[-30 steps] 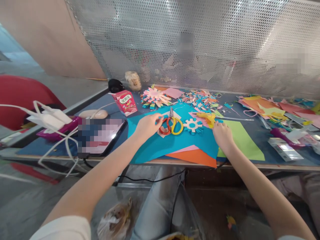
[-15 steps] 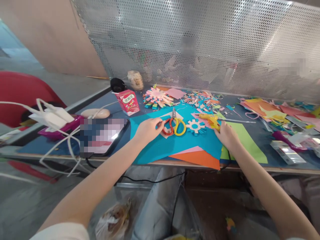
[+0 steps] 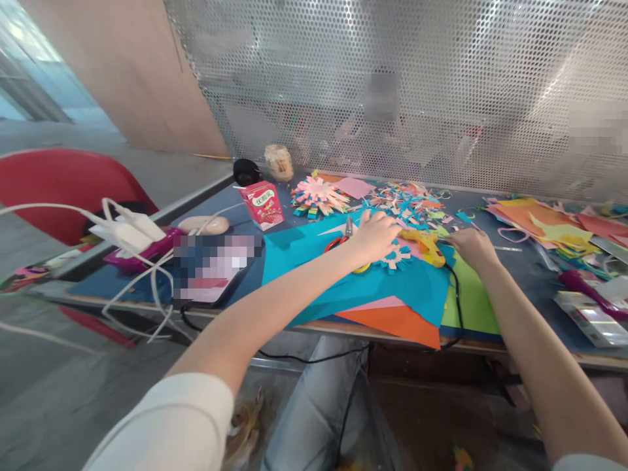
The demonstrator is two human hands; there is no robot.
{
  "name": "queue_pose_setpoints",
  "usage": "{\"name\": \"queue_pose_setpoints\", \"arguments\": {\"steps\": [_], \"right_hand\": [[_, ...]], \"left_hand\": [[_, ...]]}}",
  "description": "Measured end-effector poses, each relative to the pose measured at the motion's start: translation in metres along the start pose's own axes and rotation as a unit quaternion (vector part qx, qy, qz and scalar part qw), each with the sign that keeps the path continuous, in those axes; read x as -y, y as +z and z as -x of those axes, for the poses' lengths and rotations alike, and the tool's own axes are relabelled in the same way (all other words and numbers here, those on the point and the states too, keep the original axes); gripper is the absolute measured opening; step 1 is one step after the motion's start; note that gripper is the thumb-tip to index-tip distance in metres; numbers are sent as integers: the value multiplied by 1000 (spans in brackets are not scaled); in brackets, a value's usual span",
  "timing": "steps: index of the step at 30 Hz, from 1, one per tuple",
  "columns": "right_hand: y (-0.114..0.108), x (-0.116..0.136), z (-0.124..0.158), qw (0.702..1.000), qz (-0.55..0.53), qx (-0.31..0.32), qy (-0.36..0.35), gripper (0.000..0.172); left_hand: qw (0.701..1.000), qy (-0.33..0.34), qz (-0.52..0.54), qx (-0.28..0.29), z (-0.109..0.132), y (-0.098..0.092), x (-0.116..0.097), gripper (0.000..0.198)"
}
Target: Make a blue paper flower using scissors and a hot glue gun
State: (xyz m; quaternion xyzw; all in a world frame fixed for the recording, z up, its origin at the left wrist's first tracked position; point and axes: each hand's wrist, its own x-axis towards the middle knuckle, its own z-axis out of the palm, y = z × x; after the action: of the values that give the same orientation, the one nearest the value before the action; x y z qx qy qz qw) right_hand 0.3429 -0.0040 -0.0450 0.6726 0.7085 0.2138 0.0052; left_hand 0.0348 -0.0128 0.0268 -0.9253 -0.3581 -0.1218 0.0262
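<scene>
My left hand reaches over the scissors, hiding much of their red and yellow handles; its fingers are apart and bent downward. Close to its fingertips lie a blue-and-white fringed paper ring and a yellow glue gun with a black cord. My right hand is just right of the glue gun, fingers pinched together. What they hold is hidden, though a thin clear strip shows beyond the hand. Under these things lie blue paper and green paper.
A fringed paper flower, paper scraps and a pink drink carton stand along the back. At left are a phone and white cables. Coloured paper lies right. A perforated metal panel rises behind.
My left hand has left the scissors' red handle and moved right across them. My right hand has let go of the glue gun and shifted right. The view has turned slightly left.
</scene>
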Motion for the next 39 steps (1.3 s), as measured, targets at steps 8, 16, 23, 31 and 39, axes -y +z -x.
{"name": "queue_pose_setpoints", "arguments": {"steps": [8, 16, 23, 31, 39], "right_hand": [[-12, -3, 9, 996, -20, -82, 33, 36], [-28, 5, 11, 995, -20, -96, 8, 33], [-33, 1, 13, 993, -38, -116, -3, 33], [-19, -3, 9, 991, -33, -133, -11, 30], [-9, -16, 5, 971, -116, -175, 112, 31]], "left_hand": [[996, -10, -14, 84, -107, 51, -13, 19], [993, 22, -26, 112, -112, 42, -9, 21], [997, 35, -42, 53, -115, 37, -9, 21], [995, 38, -55, 80, -126, 25, -9, 27], [996, 34, 16, 75, -138, 25, -27, 34]]}}
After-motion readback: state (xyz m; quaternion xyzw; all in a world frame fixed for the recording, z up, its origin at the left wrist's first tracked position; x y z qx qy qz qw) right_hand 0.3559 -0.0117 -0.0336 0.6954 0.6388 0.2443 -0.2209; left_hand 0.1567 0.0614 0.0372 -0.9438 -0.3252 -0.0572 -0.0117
